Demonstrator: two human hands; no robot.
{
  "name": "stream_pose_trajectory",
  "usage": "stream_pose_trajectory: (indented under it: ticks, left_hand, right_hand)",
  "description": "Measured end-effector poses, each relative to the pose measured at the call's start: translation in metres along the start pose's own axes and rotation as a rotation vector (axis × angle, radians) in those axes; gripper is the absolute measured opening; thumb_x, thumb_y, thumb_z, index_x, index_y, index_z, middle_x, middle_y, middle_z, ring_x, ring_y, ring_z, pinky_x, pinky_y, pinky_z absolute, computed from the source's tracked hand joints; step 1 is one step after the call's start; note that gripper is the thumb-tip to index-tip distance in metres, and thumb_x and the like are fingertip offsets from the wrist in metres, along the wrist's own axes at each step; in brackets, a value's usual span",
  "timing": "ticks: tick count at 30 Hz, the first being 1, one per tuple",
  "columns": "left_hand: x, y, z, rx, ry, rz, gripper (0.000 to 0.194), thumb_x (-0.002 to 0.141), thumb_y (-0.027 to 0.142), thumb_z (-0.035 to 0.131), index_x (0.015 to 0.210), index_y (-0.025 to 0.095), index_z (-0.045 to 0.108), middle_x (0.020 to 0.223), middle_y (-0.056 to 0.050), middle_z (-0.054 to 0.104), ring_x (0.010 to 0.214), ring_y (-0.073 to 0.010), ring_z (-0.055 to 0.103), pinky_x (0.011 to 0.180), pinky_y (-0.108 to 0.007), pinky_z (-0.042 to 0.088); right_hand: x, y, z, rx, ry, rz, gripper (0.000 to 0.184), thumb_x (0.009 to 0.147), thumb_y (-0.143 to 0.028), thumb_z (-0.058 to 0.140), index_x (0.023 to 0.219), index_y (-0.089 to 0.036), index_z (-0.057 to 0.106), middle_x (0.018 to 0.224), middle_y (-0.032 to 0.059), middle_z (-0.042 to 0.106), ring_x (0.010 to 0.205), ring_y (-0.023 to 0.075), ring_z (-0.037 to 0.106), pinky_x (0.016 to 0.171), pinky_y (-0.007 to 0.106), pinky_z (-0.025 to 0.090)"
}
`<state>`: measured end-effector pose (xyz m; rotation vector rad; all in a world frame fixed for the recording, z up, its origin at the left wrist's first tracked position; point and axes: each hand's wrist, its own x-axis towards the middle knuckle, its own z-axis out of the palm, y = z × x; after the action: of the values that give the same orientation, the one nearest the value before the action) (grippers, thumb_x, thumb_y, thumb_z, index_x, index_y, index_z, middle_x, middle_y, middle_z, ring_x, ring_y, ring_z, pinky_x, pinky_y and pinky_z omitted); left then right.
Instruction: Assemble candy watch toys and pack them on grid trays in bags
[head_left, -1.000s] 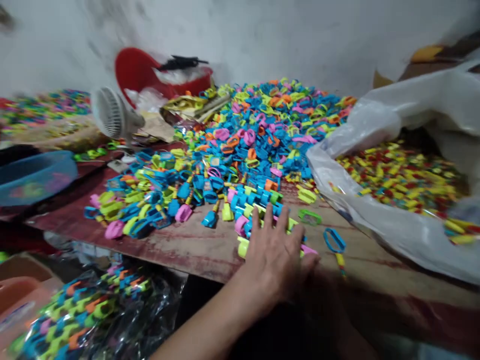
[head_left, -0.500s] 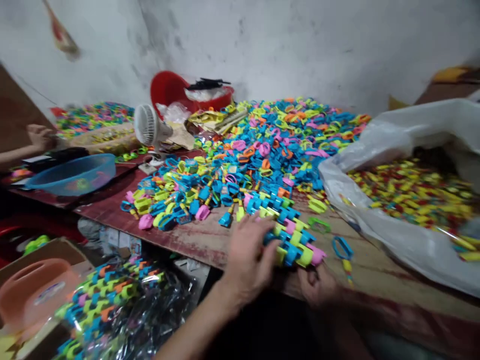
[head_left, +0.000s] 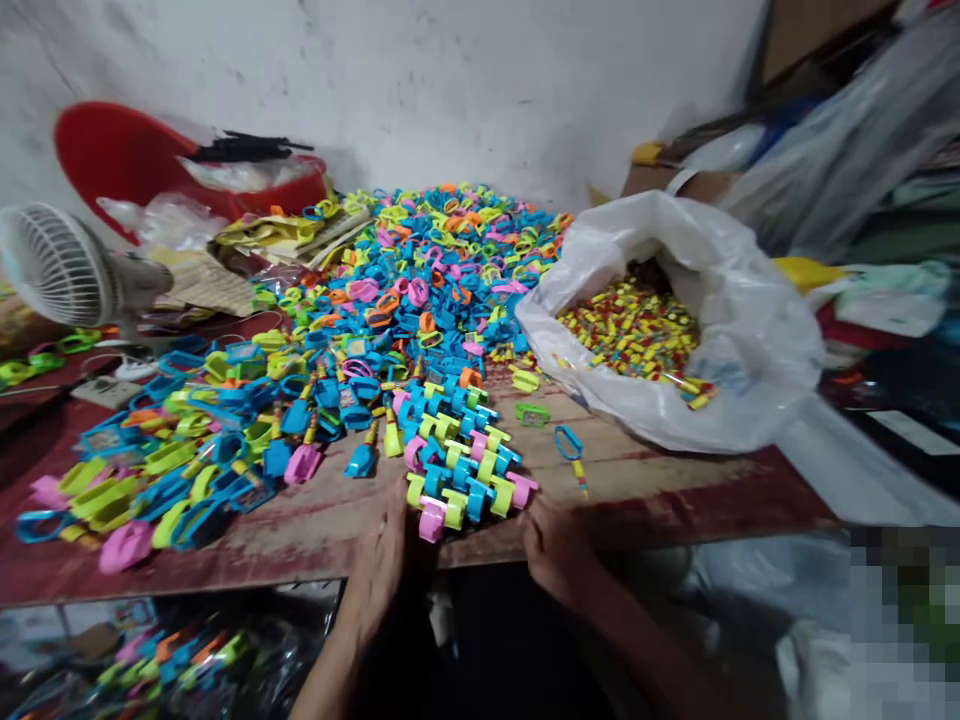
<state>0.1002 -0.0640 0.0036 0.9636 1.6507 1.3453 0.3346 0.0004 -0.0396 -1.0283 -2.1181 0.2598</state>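
Observation:
A neat block of interlocked plastic toy rings [head_left: 457, 455], in blue, lime and pink, lies at the table's front edge. My left hand [head_left: 381, 555] is at its left front side, fingers stretched out and together, holding nothing visible. At the block's right front corner is my right hand [head_left: 559, 545], close to a pink ring; its fingers are dark and partly hidden, so their grip is unclear. To the right lie a loose blue ring with a yellow-and-red stick [head_left: 574, 458] and a green ring piece [head_left: 532, 413].
Loose rings form a large heap [head_left: 442, 270] behind and a pile [head_left: 217, 440] at left. A white sack [head_left: 757, 350] of small yellow-and-red pieces stands at right. At left are a white fan [head_left: 64, 265] and a red basin [head_left: 112, 150]. Below the table, bagged rings [head_left: 172, 660] show.
The view has swung to the right. My left hand has come off the top of the block to its left front side. My right hand stays by its right front corner.

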Motion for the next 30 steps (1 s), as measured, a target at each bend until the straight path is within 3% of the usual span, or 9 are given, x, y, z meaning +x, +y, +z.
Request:
stream_pose_trajectory:
  ticks: [3,5,7,9,11,15,20,26,30]
  left_hand:
    - [0.003,0.019,-0.021,0.261,0.071,0.037,0.053,0.090,0.059,0.048,0.115,0.017,0.068,0.113,-0.012,0.072,0.114,-0.0335,0.063,0.104,-0.051,0.045]
    - [0.010,0.041,-0.030,0.472,0.156,0.205,0.048,0.089,0.057,0.051,0.110,0.017,0.068,0.106,-0.011,0.073,0.097,-0.0303,0.068,0.093,-0.047,0.052]
    - [0.025,0.069,-0.027,0.629,0.187,0.456,0.041,0.091,0.051,0.053,0.113,0.019,0.065,0.111,-0.010,0.071,0.100,-0.0273,0.067,0.094,-0.043,0.052]
    - [0.048,0.096,-0.013,0.772,0.076,0.694,0.040,0.094,0.045,0.051,0.124,0.020,0.058,0.128,-0.011,0.064,0.121,-0.0270,0.059,0.105,-0.044,0.046]
    - [0.076,0.117,0.008,0.886,-0.116,0.847,0.050,0.095,0.045,0.050,0.137,0.019,0.047,0.149,-0.012,0.046,0.142,-0.0281,0.036,0.116,-0.049,0.033]
    - [0.128,0.132,0.044,1.111,-0.385,0.775,0.065,0.097,0.050,0.045,0.151,0.019,0.029,0.161,-0.012,0.024,0.150,-0.0319,0.014,0.118,-0.057,0.023]
    - [0.153,0.116,0.060,1.133,-0.564,0.625,0.055,0.103,0.045,0.026,0.152,0.019,0.025,0.157,-0.012,0.034,0.146,-0.0274,0.030,0.117,-0.055,0.025]
    - [0.148,0.108,0.061,1.097,-0.560,0.616,0.043,0.103,0.040,0.030,0.139,0.018,0.037,0.136,-0.012,0.059,0.126,-0.0246,0.055,0.109,-0.047,0.037]
    - [0.148,0.112,0.061,1.107,-0.558,0.603,0.034,0.103,0.037,0.032,0.124,0.015,0.046,0.118,-0.011,0.067,0.112,-0.0235,0.063,0.103,-0.043,0.042]
  right_hand:
    - [0.021,0.021,-0.034,-0.030,-0.016,0.134,0.028,0.084,-0.011,0.039,0.088,-0.021,0.066,0.087,0.0074,0.071,0.082,0.0220,0.067,0.076,0.035,0.056]
    - [0.049,0.039,-0.044,-0.003,0.075,0.206,0.024,0.085,-0.016,0.042,0.088,-0.021,0.066,0.089,0.0079,0.072,0.086,0.0233,0.068,0.082,0.037,0.055]
    - [0.084,0.055,-0.038,0.148,0.030,0.274,0.025,0.087,-0.021,0.047,0.102,-0.019,0.066,0.095,0.0080,0.073,0.084,0.0215,0.068,0.079,0.035,0.055]
    - [0.119,0.065,-0.021,0.318,-0.085,0.280,0.033,0.087,-0.023,0.048,0.116,-0.019,0.063,0.103,0.0078,0.072,0.078,0.0183,0.067,0.074,0.031,0.055]
    - [0.149,0.071,-0.002,0.456,-0.175,0.234,0.039,0.085,-0.024,0.051,0.122,-0.018,0.061,0.111,0.0086,0.070,0.079,0.0172,0.066,0.073,0.030,0.055]
    - [0.185,0.077,0.022,0.751,-0.378,0.208,0.041,0.086,-0.031,0.051,0.123,-0.017,0.061,0.111,0.0079,0.070,0.080,0.0170,0.066,0.070,0.029,0.055]
    - [0.200,0.083,0.029,0.881,-0.490,0.277,0.040,0.096,-0.042,0.038,0.107,-0.019,0.068,0.099,0.0058,0.071,0.084,0.0182,0.066,0.075,0.031,0.054]
    - [0.211,0.069,0.023,0.769,-0.549,0.098,0.050,0.090,-0.059,0.051,0.104,-0.016,0.072,0.103,0.0072,0.072,0.101,0.0256,0.064,0.092,0.037,0.050]
    - [0.213,0.070,0.026,0.665,-0.572,0.076,0.053,0.089,-0.065,0.049,0.102,-0.020,0.075,0.106,0.0107,0.072,0.100,0.0264,0.067,0.092,0.038,0.051]
